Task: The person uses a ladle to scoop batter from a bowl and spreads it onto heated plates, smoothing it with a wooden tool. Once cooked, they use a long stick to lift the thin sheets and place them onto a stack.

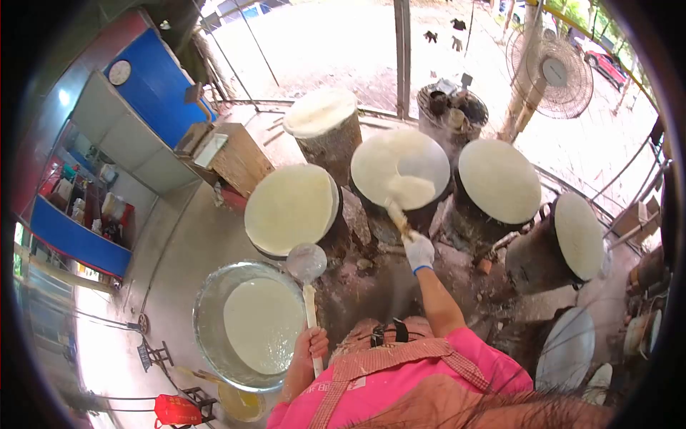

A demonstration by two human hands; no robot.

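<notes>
My left hand (311, 344), bare, is wrapped round the pale handle of a ladle (307, 262). The ladle's round bowl is between a metal basin (207, 336) of white batter (263, 325) and a round, pale-topped griddle (291, 207). In a white glove with a blue cuff, my right hand (419, 252) grips the handle of a spreading tool (395, 213). That tool's far end lies on the middle griddle (400, 154), beside a thicker white patch of batter (412, 191). Whether the tool's head is under the batter, I cannot tell.
Other round griddles stand at the back left (321, 113), right (499, 180) and far right (579, 236). A metal bin (452, 114) is behind the middle one. A wooden box (239, 159) stands left, a fan (554, 71) upper right, a pale lid (566, 350) lower right.
</notes>
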